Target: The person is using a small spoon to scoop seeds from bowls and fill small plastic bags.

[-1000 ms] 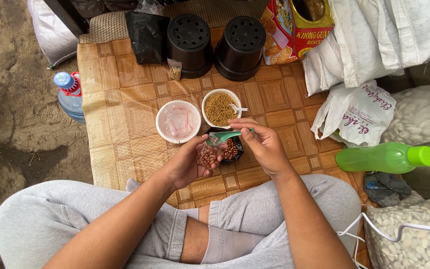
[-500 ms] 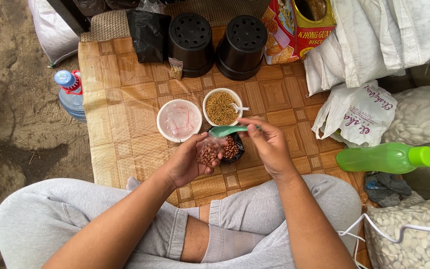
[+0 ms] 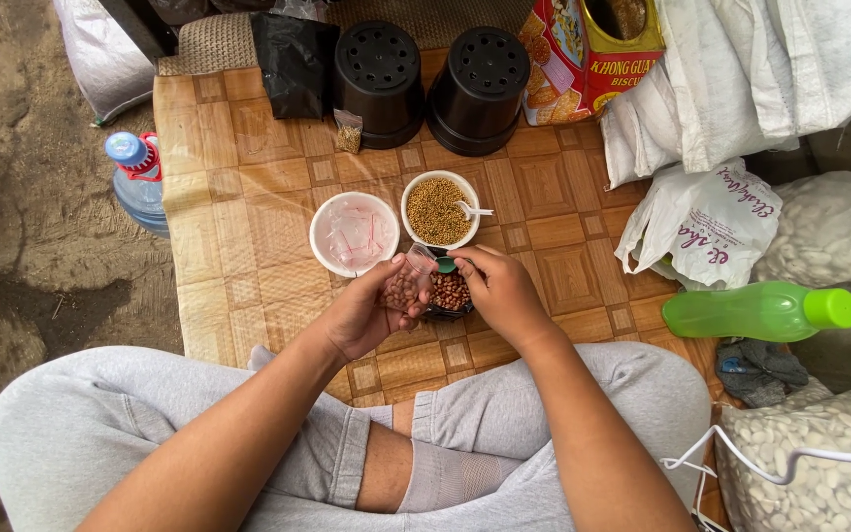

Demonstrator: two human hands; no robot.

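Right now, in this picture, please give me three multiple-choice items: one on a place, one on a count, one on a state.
1. Where is the white bowl of small yellow-brown seeds?
A. right of the white bowl of small clear bags
B. on the bare ground
C. on top of a pot

2. How many black pots stand upside down at the far edge of the mat?
A. one
B. two
C. four

3. What is the state of the small clear bag in the left hand?
A. empty
B. partly filled with reddish-brown beans
C. lying flat on the mat

Key:
1 A: the two bowls sit side by side on the patterned mat.
2 B: the left pot and the right pot stand there.
3 B: beans show through the plastic while the right hand dips a green spoon into the dark bean container.
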